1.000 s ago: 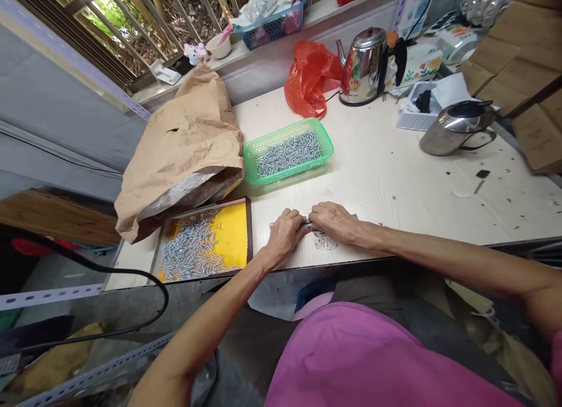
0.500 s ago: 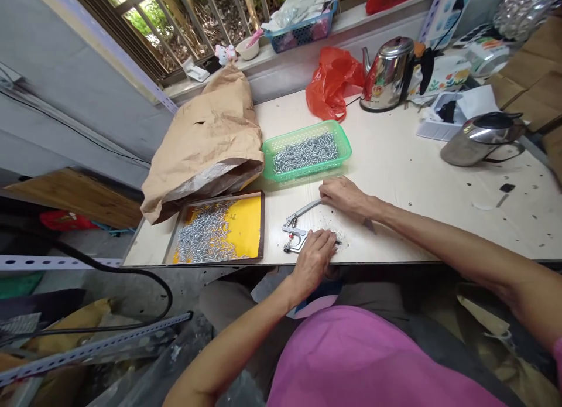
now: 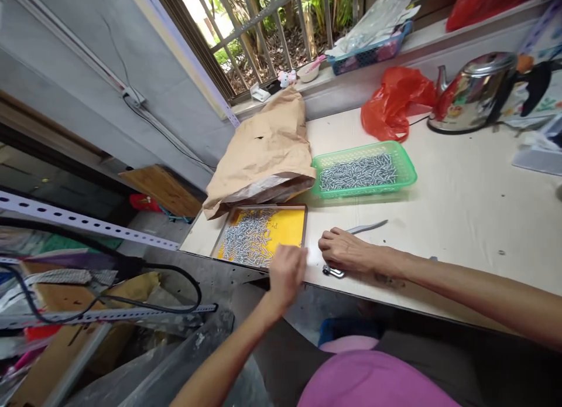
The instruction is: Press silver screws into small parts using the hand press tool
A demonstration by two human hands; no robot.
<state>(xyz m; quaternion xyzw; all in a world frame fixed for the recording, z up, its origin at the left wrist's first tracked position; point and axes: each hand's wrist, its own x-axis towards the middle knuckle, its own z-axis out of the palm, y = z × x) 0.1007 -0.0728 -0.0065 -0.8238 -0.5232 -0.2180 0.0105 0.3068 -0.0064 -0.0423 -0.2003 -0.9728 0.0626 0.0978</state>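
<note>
My right hand point(image 3: 345, 250) is over the head of a metal plier-like hand tool point(image 3: 369, 226) lying on the table. Its fingers are curled down and closed; what is between them, if anything, is hidden. One grey handle sticks out behind the hand, and the jaw end shows below it. My left hand point(image 3: 287, 272) is smeared by motion at the near right corner of a shallow tray point(image 3: 306, 224), its fingers unclear. Many small silvery metal pins point(image 3: 246, 240) lie in the tray on a yellow sheet point(image 3: 287, 225).
Behind the tool stands a green plastic basket point(image 3: 408, 173) holding more metal pins. A brown paper sack point(image 3: 267, 140) leans over the tray's back edge. Farther back are a red plastic bag point(image 3: 393, 99) and a steel kettle point(image 3: 476, 93). The table's front edge runs just below my hands.
My left hand has left the tool's jaw end and moved to the tray's corner. My right hand has shifted from the handle to the tool's head. The view has turned left.
</note>
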